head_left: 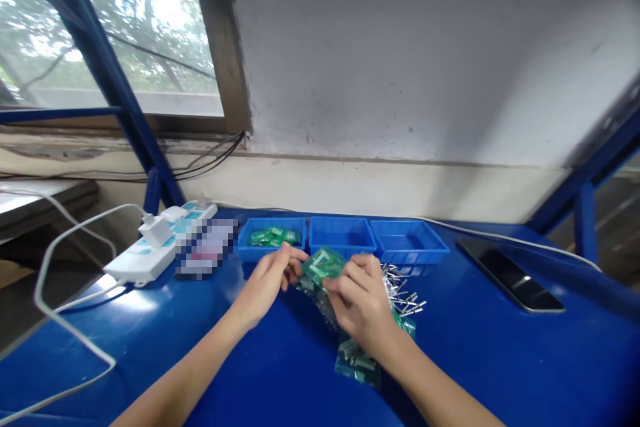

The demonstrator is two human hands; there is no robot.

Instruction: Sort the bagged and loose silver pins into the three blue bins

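My right hand pinches a small green plastic packet with pale pieces inside, held up in front of the blue bins. Left of it, my left hand has its fingers apart beside the packet, with nothing clearly held. Beneath and beyond my right hand lie a pile of loose silver metal pins and more green packets, partly hidden by the hand and wrist. Several green packets rest in the left blue bin.
Two more blue bins, the middle one and the right one, stand along the back. A black phone lies at right. On the left are a white power strip, its cable and a blurred flat item.
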